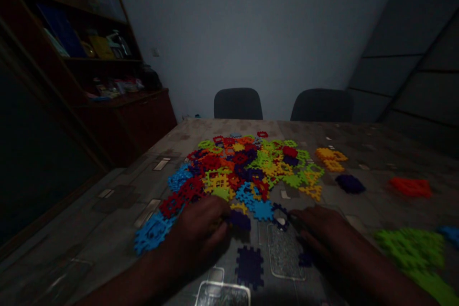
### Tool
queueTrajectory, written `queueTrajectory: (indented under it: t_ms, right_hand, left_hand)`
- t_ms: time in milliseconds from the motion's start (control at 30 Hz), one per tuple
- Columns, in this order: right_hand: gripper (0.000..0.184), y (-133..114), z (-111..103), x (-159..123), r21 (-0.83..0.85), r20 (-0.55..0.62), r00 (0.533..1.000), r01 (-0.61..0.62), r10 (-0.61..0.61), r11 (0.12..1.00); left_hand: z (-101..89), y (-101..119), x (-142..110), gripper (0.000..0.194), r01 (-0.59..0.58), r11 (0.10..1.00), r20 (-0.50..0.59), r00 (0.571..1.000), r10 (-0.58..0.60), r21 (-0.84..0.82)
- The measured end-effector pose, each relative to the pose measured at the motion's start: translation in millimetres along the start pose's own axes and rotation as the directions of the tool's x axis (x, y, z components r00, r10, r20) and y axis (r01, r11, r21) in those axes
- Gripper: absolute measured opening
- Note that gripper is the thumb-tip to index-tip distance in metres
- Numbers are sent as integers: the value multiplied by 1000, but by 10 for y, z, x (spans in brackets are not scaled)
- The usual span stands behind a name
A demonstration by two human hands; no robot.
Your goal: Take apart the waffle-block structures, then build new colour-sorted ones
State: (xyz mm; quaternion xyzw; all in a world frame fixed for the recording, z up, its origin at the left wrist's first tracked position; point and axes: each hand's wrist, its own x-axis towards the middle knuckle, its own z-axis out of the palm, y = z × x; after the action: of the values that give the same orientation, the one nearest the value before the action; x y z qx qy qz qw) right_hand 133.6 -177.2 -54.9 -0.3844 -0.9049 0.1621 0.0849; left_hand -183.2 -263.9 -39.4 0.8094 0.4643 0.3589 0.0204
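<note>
My left hand (206, 224) is closed, its fingers curled at the edge of a solid purple interlocking plastic tile (241, 220). My right hand (319, 224) reaches forward with its thumb apart from the fingers. Its fingertips meet the edge of a dark purple tile with an open centre (280, 223). Part of another purple piece (305, 259) shows below that hand. Between my forearms a square purple tile (250, 267) with toothed edges lies flat. Just beyond the hands are a light blue tile (263, 210) and a small yellow piece (239, 208).
A mixed heap of toothed tiles (236, 158) covers the table's middle. Blue pieces (154, 233) lie by my left forearm. To the right are sorted groups: yellow (330, 158), purple (350, 183), orange (410, 187), green (410, 246). Two chairs (238, 103) stand behind the table.
</note>
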Motion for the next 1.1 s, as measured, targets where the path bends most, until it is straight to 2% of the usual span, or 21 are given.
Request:
queueTrajectory:
  t_ms: [100,200,300,433,567,633,700,733,833,933,1000,1100]
  right_hand:
    - [32,28,28,-26,-3,-38,999,3,-3,1000]
    - [30,24,29,-28,-1,-45,999,13,-13,1000]
    - [26,0,6,-28,-5,-25,1000,15,-15,1000]
    - [30,24,-27,-53,-15,-44,999,25,-26,1000]
    - [39,158,-95,-120,-25,-103,994,-23,20,999]
    - [43,227,-140,-186,-30,-113,991,-77,73,997]
    - [45,270,-158,-282,-38,-79,989,-128,125,991]
    - [47,281,-146,-339,-41,-59,988,-145,142,989]
    - [59,285,-21,-512,-46,-22,986,-167,166,985]
    - [69,263,159,-611,-46,-38,986,-162,160,986]
    - [69,235,238,-613,-42,-41,985,-171,170,984]
    - [66,185,259,-554,-44,-1,984,-177,177,983]
  left_hand:
    - [276,200,-178,21,-141,990,75,987,143,-21]
    - [412,236,-271,24,-195,979,101,977,189,53]
    - [358,234,-289,24,-209,975,164,967,194,76]
    - [144,280,-295,27,-211,977,282,939,195,25]
    - [76,272,-387,48,-133,991,312,942,121,18]
    - [149,228,-450,72,-78,995,335,941,53,60]
    - [258,179,-489,90,-74,994,348,936,43,78]
    - [312,159,-494,91,-75,994,358,933,44,73]
    - [433,122,-467,78,-89,996,342,936,83,2]
    - [491,103,-440,67,-104,992,270,955,120,-72]
    - [507,89,-443,65,-112,991,239,962,128,-79]
    - [511,53,-469,72,-145,987,240,958,156,-64]
